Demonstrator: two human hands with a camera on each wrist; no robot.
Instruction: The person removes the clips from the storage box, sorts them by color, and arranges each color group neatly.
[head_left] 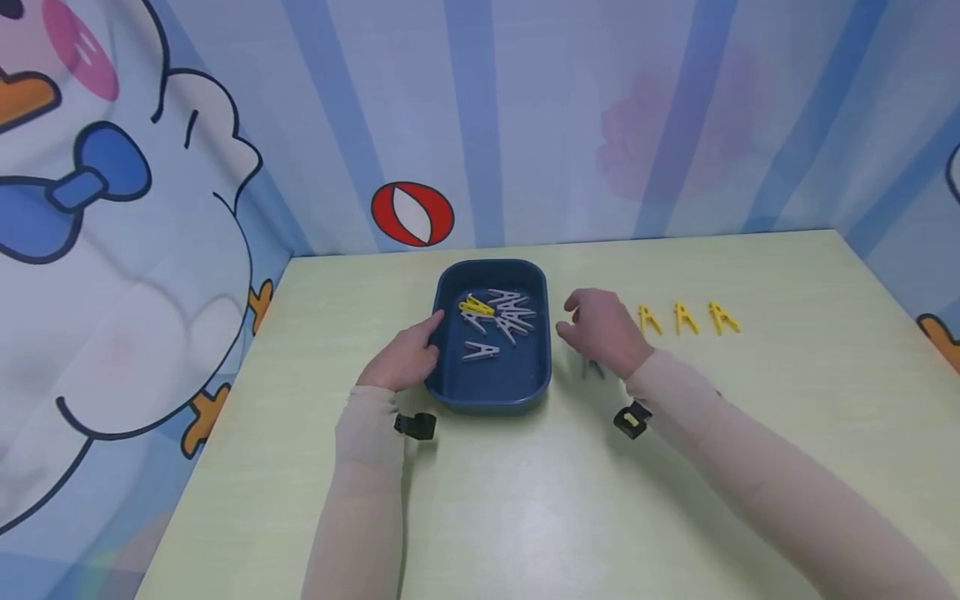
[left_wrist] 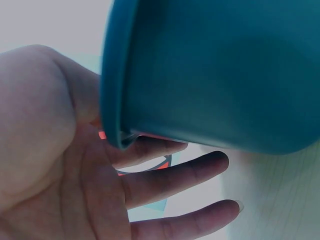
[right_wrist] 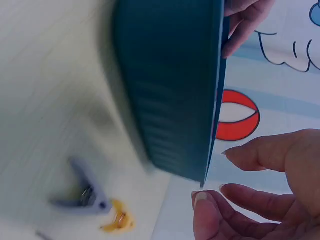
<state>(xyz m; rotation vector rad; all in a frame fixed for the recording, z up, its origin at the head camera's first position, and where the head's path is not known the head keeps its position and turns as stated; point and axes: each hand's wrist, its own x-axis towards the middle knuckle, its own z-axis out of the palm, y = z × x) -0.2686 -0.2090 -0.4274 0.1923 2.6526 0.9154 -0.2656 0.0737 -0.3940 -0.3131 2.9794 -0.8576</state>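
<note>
A dark blue tray (head_left: 491,400) sits mid-table and holds several white clothespins (head_left: 510,312) and a yellow one (head_left: 476,306). My left hand (head_left: 408,354) rests against the tray's left wall, thumb at the rim. In the left wrist view the left hand's (left_wrist: 150,185) fingers lie straight along the tray (left_wrist: 215,75). My right hand (head_left: 598,332) hovers just right of the tray, fingers relaxed, holding nothing. A grey clothespin (head_left: 592,367) lies on the table under it. The right wrist view shows the right hand (right_wrist: 225,172), the tray (right_wrist: 170,85) and the grey clothespin (right_wrist: 82,192).
Three yellow clothespins (head_left: 684,317) stand in a row right of my right hand. One yellow clothespin (right_wrist: 117,220) shows beside the grey one. Cartoon-print curtain walls (head_left: 135,217) close in the pale green table (head_left: 525,500) at the back and sides.
</note>
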